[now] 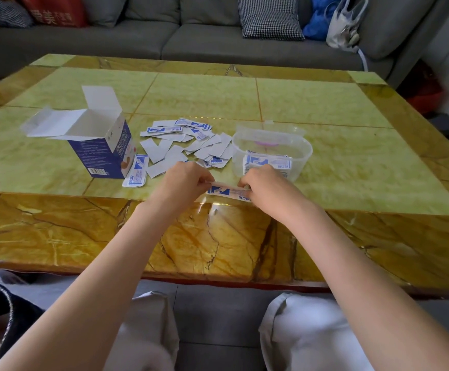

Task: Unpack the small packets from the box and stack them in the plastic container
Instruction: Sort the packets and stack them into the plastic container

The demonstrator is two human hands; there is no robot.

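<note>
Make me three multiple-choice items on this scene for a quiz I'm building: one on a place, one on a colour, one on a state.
1. Where do the loose packets lie?
A. Between box and container
B. On the sofa
C. Inside the box

2. What colour is the box?
A. Red
B. Blue and white
C. Black

3. How is the plastic container?
A. Lidded shut
B. Tipped over
C. Open, with packets inside

Answers: 1 A, the pile sits on the table between them. 2 B, blue sides, white flaps. 3 C, no lid on; a stack shows through its wall.

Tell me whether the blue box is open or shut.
Open. The box stands upright on the table with its top flaps folded up and outward, showing the white inside.
</note>
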